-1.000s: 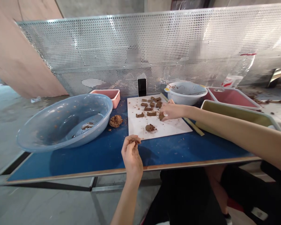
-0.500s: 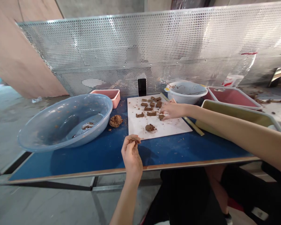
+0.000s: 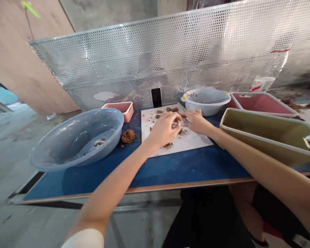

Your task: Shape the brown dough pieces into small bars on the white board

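Head view: the left hand (image 3: 165, 129) has moved from near the board's front edge, where it pinched a small brown piece, up over the white board (image 3: 195, 142). It now meets the right hand (image 3: 197, 122), which is also over the board, so the work looks to me two-handed. The left hand's thumb and forefinger curve into a ring with a gap between; the right hand's fingers reach in from the other side, almost or actually touching. Something brown seems to lie at the fingertips, but I cannot tell whether either hand grips it. Brown pieces (image 3: 172, 109) show at the board's far side; others are hidden by the hands, and a brown lump (image 3: 167, 145) lies partly covered below the left wrist.

For movement, the broadest room is toward the person, where the blue counter (image 3: 175, 172) runs from the board to its brown front edge. On the left, a clay ball (image 3: 128, 136) sits between the board and the large blue basin (image 3: 67, 168). The right forearm passes close by the olive tub (image 3: 268, 141); behind the right hand stands a pale bowl (image 3: 206, 111), and beyond the board are an upright phone (image 3: 156, 98) and a perforated screen (image 3: 105, 62).
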Demonstrator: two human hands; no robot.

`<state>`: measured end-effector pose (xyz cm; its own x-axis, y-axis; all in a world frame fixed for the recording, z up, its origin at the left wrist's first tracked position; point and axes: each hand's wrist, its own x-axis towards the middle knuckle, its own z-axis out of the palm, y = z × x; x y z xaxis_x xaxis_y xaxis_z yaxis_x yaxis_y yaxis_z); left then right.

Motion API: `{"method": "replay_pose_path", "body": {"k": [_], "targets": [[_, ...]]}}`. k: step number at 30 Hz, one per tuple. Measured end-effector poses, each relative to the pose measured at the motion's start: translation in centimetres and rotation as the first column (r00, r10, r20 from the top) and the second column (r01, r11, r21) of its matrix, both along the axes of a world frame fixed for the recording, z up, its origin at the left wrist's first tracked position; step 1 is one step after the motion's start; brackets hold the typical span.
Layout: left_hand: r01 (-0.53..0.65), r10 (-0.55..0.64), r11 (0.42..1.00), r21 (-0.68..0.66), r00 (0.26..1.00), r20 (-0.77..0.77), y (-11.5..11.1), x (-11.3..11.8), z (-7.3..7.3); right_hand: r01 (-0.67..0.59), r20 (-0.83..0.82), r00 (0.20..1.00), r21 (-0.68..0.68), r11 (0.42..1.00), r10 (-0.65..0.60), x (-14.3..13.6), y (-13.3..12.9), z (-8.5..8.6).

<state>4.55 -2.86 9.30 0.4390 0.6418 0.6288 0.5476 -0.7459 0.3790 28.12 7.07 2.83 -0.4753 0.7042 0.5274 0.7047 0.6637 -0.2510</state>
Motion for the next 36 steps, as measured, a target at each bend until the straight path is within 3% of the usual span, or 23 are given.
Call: {"method": "replay_pose_path", "body": {"k": [3, 6, 9, 14, 28, 36], "targets": [[0.023, -0.009, 0.997, 0.067, 0.979, -0.204, 5.5, 0.1, -1.9, 0.013, -0.025, 1.000, -0.022, 1.000, -0.013, 0.4, 0.0, -1.2], [0.054, -0.023, 0.992, 0.110, 0.965, -0.260, 7.9, -0.9, -4.3, -0.054, -0.015, 0.998, -0.043, 0.998, 0.053, 1.0, 0.0, -1.8], [0.097, -0.056, 0.985, 0.141, 0.963, -0.264, 8.0, -2.0, -5.8, -0.122, -0.005, 0.992, -0.062, 0.991, 0.122, 1.3, -0.3, -1.9], [0.139, -0.091, 0.976, 0.166, 0.959, -0.270, 7.7, -2.6, -6.7, -0.146, 0.011, 0.989, -0.064, 0.987, 0.147, 1.4, -0.5, -1.6], [0.178, -0.155, 0.982, 0.065, 0.950, -0.270, 9.4, -3.2, -7.1, -0.088, -0.014, 0.996, -0.127, 0.988, 0.087, 1.0, 0.2, -2.8], [0.141, -0.141, 0.990, -0.019, 0.955, -0.260, 9.5, -3.1, -7.5, -0.091, 0.001, 0.996, -0.176, 0.980, 0.093, 0.9, 0.4, -2.9]]}}
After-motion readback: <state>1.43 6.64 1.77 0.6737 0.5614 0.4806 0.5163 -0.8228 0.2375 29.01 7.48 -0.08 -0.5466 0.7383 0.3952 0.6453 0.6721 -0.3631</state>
